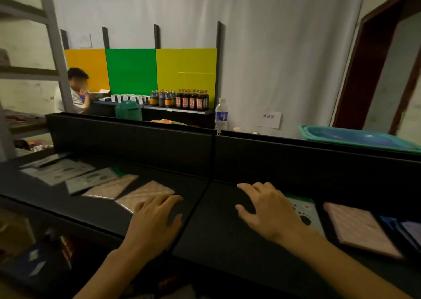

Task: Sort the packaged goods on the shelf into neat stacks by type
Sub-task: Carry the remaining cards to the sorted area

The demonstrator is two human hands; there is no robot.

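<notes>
Here, both bare hands lie palm-down on the long black shelf top (205, 235), fingers spread and grasping nothing. The left hand (157, 219) rests with its fingertips on the near corner of a pink quilted flat packet (143, 192), which lies just left of the seam between the two shelf sections. Beside that packet, further left, sits a second pink quilted packet (111, 188), then a pale green-edged sachet (91, 180) and a few white printed sachets (59, 171), overlapping loosely in a row. The right hand (271, 214) covers the left part of a mint-coloured packet with dark spots (307, 214). To its right lies a larger pink quilted packet (357, 228), and past that a dark blue packet (396, 228) at the frame edge. Beyond the shelf's raised back stand a clear plastic water bottle (221, 114) and a teal plastic basin (355, 136).
</notes>
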